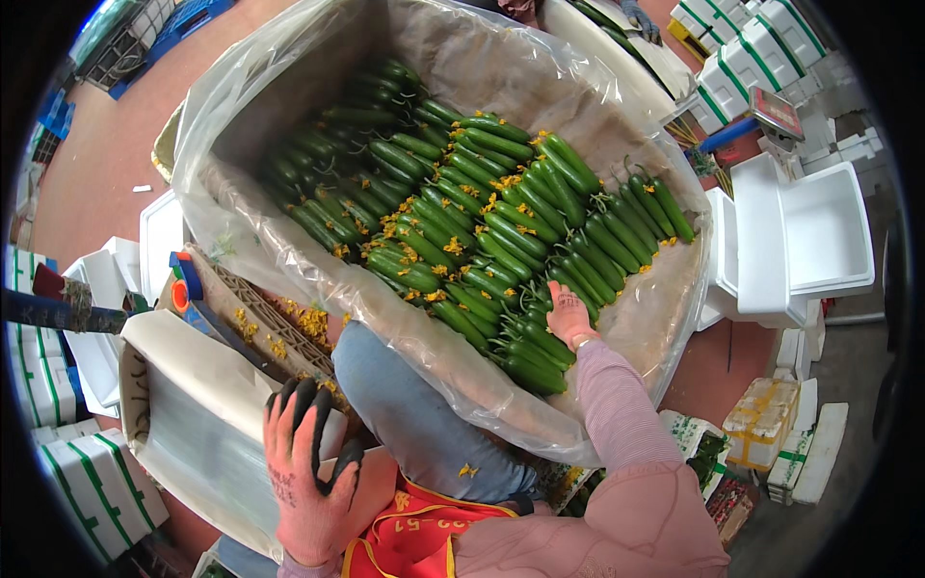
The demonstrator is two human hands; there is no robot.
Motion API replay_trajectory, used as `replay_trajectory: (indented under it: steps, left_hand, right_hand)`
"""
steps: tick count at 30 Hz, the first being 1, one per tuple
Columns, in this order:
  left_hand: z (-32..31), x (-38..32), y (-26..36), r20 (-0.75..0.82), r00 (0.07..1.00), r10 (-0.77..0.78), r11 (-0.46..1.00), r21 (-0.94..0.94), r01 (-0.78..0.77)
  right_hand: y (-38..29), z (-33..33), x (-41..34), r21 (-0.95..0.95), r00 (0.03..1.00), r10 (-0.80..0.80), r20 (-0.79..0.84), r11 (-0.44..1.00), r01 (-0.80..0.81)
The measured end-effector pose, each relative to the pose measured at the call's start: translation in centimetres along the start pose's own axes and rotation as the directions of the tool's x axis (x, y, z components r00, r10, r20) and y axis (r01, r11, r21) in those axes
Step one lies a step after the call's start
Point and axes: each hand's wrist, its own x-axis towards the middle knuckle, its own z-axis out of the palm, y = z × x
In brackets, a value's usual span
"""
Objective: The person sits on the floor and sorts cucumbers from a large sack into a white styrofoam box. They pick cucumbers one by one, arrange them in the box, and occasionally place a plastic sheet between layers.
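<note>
Rows of green cucumbers (506, 249), many tipped with yellow blossoms (453, 246), lie in a large bin lined with clear plastic sheeting (498, 419). My right hand (569, 315), in a pink glove, reaches in from the front and rests at the cucumbers near the right side. Its fingers are partly hidden, so I cannot tell whether it grips one. My left hand (309, 462) wears a pink glove with black-coated fingers. It is raised with fingers apart and nothing in it, above a carton (195, 426) lined with pale sheet material.
A brown plastic crate (271, 318) holding loose yellow blossoms stands left of my knee. White foam boxes (827, 224) sit at the right; strapped ones (105, 491) stack at the left. Behind the bin, another person's gloved hand (641, 20) shows near a scale (777, 114).
</note>
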Motion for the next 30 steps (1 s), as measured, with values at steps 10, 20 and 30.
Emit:
replay_trajectory:
  steps: [10, 20, 30]
  left_hand:
    - [6.9, 11.3, 3.9, 0.025, 0.987, -0.162, 0.464, -0.88, 0.099]
    - [4.6, 7.1, -1.1, 0.247, 0.893, -0.378, -0.388, -0.917, 0.09]
    - [2.4, 5.8, -5.0, 0.593, 0.805, 0.007, -0.405, -0.735, 0.544]
  right_hand:
    - [-16.4, -18.2, -0.9, 0.84, 0.724, -0.492, -0.483, -0.027, 0.542]
    - [-22.1, -4.7, 3.2, 0.433, 0.891, -0.454, 0.02, 0.807, 0.401]
    - [-18.2, -24.5, -10.1, 0.504, 0.422, -0.892, -0.163, 0.293, 0.812]
